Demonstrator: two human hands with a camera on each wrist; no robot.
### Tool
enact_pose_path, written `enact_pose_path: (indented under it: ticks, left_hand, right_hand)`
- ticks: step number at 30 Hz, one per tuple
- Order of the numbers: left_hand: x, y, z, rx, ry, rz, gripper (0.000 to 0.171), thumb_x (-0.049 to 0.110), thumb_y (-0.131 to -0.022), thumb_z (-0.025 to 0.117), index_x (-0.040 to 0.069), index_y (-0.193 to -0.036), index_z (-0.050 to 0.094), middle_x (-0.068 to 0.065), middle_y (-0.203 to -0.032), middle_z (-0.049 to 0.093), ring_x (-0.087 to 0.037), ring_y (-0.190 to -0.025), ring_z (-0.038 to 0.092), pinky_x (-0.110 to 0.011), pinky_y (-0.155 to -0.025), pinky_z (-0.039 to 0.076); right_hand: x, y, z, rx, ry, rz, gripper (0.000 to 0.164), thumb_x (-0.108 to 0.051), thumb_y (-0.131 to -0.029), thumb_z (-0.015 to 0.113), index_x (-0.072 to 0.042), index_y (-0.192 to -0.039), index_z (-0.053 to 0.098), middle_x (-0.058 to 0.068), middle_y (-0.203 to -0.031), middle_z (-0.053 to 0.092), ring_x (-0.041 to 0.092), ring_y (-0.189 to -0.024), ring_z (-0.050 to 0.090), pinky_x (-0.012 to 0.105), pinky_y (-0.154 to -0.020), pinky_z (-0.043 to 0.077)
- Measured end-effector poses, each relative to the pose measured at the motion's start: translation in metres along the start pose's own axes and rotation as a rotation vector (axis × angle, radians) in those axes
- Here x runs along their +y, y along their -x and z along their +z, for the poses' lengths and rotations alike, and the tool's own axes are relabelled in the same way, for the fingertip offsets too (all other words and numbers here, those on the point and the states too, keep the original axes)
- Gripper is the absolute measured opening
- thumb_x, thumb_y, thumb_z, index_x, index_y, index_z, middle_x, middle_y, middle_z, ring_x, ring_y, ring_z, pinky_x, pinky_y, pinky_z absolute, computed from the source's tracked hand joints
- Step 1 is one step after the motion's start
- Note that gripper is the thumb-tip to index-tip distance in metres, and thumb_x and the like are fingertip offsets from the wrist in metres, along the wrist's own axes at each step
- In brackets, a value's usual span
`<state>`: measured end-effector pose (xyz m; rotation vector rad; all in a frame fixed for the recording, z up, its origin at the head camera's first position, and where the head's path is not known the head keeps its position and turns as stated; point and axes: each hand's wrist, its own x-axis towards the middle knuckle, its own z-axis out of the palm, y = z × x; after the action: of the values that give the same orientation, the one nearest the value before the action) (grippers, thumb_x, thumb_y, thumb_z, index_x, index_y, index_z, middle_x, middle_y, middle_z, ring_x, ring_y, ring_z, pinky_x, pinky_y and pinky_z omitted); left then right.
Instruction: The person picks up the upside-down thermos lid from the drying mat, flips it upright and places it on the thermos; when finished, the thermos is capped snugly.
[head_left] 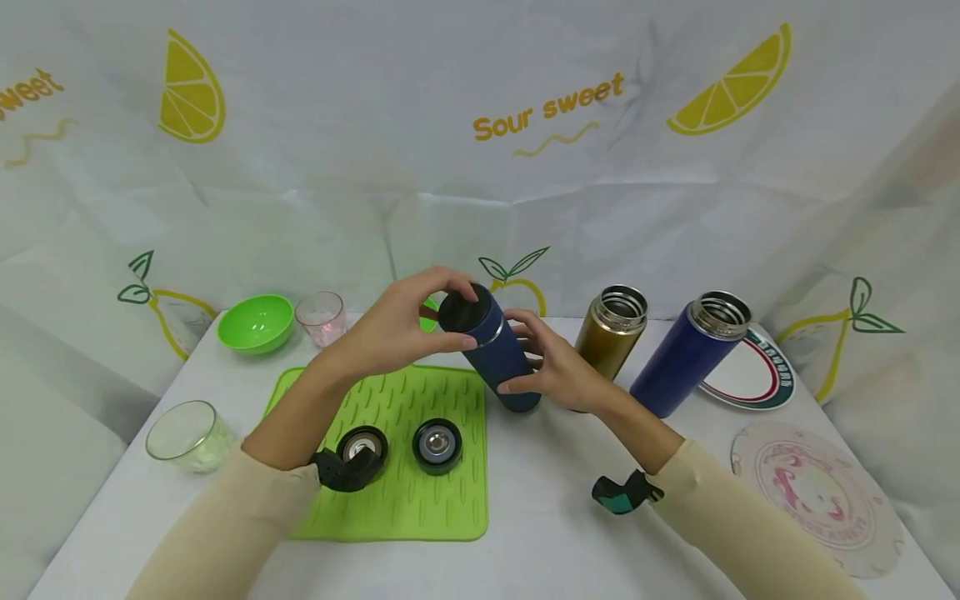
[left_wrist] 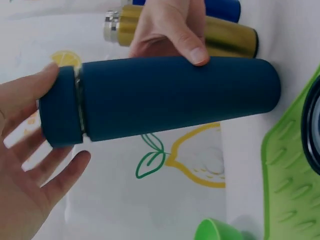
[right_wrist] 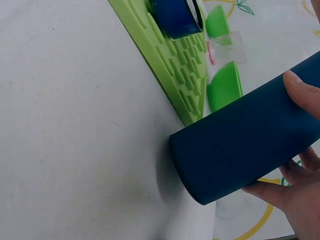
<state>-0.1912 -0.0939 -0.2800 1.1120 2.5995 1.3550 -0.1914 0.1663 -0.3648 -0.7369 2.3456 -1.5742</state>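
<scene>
A dark blue thermos bottle (head_left: 499, 360) leans slightly in front of me, its matching lid (left_wrist: 61, 107) on the top, with a thin metal ring showing just beneath it. My left hand (head_left: 390, 325) holds the lid from above, thumb on one side and fingers on the other. Around the bottle's body my right hand (head_left: 561, 367) grips with thumb and fingers. In the right wrist view the bottle's base is low at the white tabletop; whether it touches is hard to tell. Two loose round lids (head_left: 437, 446) lie on the green mat (head_left: 465, 508), one partly behind the left wrist's camera strap.
Right of the hands stand a gold bottle (head_left: 611, 333) and a blue bottle (head_left: 681, 362), both lidless. Beyond them are a rimmed plate (head_left: 776, 375) and a pink-patterned round mat (head_left: 817, 500). At left are a green bowl (head_left: 257, 325), a pink glass (head_left: 322, 317) and a clear glass (head_left: 191, 437).
</scene>
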Motion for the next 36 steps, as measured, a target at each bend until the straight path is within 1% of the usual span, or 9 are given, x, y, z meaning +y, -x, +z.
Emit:
enact_pose_path:
  ticks: [4, 11, 17, 22, 25, 28, 31, 34, 36]
  left_hand:
    - [0.001, 0.001, -0.007, -0.088, 0.0, 0.034, 0.054, 0.015, -0.088, 0.079, 0.015, -0.139, 0.06, -0.005, -0.155, 0.05, -0.022, -0.145, 0.046, -0.047, -0.102, 0.054]
    - [0.011, -0.001, -0.003, -0.045, -0.173, -0.027, 0.059, 0.035, -0.089, 0.08, 0.023, -0.143, 0.06, -0.005, -0.132, 0.054, -0.02, -0.114, 0.054, -0.033, -0.08, 0.056]
    - [0.011, 0.0, -0.006, -0.094, -0.143, 0.066, 0.057, 0.018, -0.091, 0.077, 0.017, -0.145, 0.058, -0.008, -0.151, 0.05, -0.027, -0.139, 0.046, -0.049, -0.108, 0.048]
    - [0.016, 0.001, -0.003, -0.062, -0.252, -0.007, 0.063, 0.04, -0.089, 0.078, 0.026, -0.146, 0.057, -0.006, -0.139, 0.051, -0.025, -0.126, 0.049, -0.044, -0.098, 0.049]
    - [0.017, 0.0, -0.004, -0.062, -0.236, 0.021, 0.056, 0.031, -0.09, 0.079, 0.022, -0.142, 0.062, -0.006, -0.131, 0.056, -0.024, -0.119, 0.052, -0.041, -0.096, 0.049]
    - [0.017, 0.0, -0.007, -0.091, -0.166, 0.067, 0.058, 0.015, -0.087, 0.081, 0.016, -0.142, 0.062, -0.009, -0.142, 0.054, -0.027, -0.131, 0.05, -0.046, -0.106, 0.048]
    - [0.017, 0.0, -0.009, -0.097, -0.174, 0.027, 0.063, 0.022, -0.086, 0.082, 0.02, -0.144, 0.059, -0.008, -0.145, 0.051, -0.026, -0.135, 0.047, -0.048, -0.108, 0.047]
    - [0.017, 0.0, -0.009, -0.09, -0.197, -0.03, 0.063, 0.034, -0.087, 0.082, 0.024, -0.145, 0.059, -0.007, -0.137, 0.053, -0.024, -0.124, 0.052, -0.043, -0.096, 0.053]
    - [0.017, 0.001, -0.01, -0.097, -0.169, -0.017, 0.058, 0.026, -0.089, 0.08, 0.021, -0.143, 0.06, -0.007, -0.134, 0.055, -0.024, -0.122, 0.054, -0.042, -0.093, 0.055]
  right_hand:
    - [0.001, 0.0, 0.0, -0.004, -0.007, -0.001, 0.093, -0.001, -0.081, 0.083, -0.019, -0.155, 0.03, 0.019, -0.154, 0.047, 0.043, -0.145, 0.045, 0.07, -0.116, 0.036]
    - [0.002, 0.001, 0.0, -0.011, -0.009, -0.004, 0.092, -0.002, -0.082, 0.083, -0.02, -0.155, 0.03, 0.018, -0.152, 0.048, 0.041, -0.145, 0.046, 0.068, -0.117, 0.036]
    - [0.001, 0.001, 0.0, -0.01, -0.004, 0.003, 0.093, -0.002, -0.082, 0.083, -0.019, -0.156, 0.029, 0.019, -0.153, 0.047, 0.042, -0.145, 0.045, 0.069, -0.117, 0.036]
    - [0.0, 0.001, 0.0, -0.013, 0.005, -0.005, 0.092, -0.002, -0.081, 0.083, -0.018, -0.155, 0.031, 0.019, -0.152, 0.049, 0.041, -0.144, 0.047, 0.068, -0.117, 0.037]
    - [0.0, 0.0, 0.0, -0.019, 0.005, -0.005, 0.091, -0.002, -0.081, 0.083, -0.018, -0.154, 0.031, 0.018, -0.152, 0.049, 0.041, -0.142, 0.049, 0.067, -0.116, 0.038]
    - [0.0, -0.001, 0.0, -0.022, 0.006, -0.001, 0.092, -0.002, -0.081, 0.084, -0.018, -0.154, 0.031, 0.018, -0.152, 0.049, 0.04, -0.142, 0.049, 0.067, -0.116, 0.038]
    - [0.0, -0.001, 0.001, -0.023, 0.006, 0.0, 0.091, -0.002, -0.081, 0.084, -0.018, -0.154, 0.032, 0.018, -0.152, 0.049, 0.04, -0.142, 0.049, 0.066, -0.116, 0.039]
    - [0.0, -0.001, 0.001, -0.022, 0.008, -0.001, 0.091, -0.002, -0.081, 0.084, -0.019, -0.154, 0.032, 0.018, -0.151, 0.05, 0.04, -0.142, 0.049, 0.066, -0.116, 0.039]
    - [-0.001, -0.002, 0.001, -0.024, 0.007, -0.003, 0.091, -0.002, -0.081, 0.084, -0.019, -0.154, 0.032, 0.018, -0.151, 0.05, 0.04, -0.142, 0.049, 0.066, -0.116, 0.04]
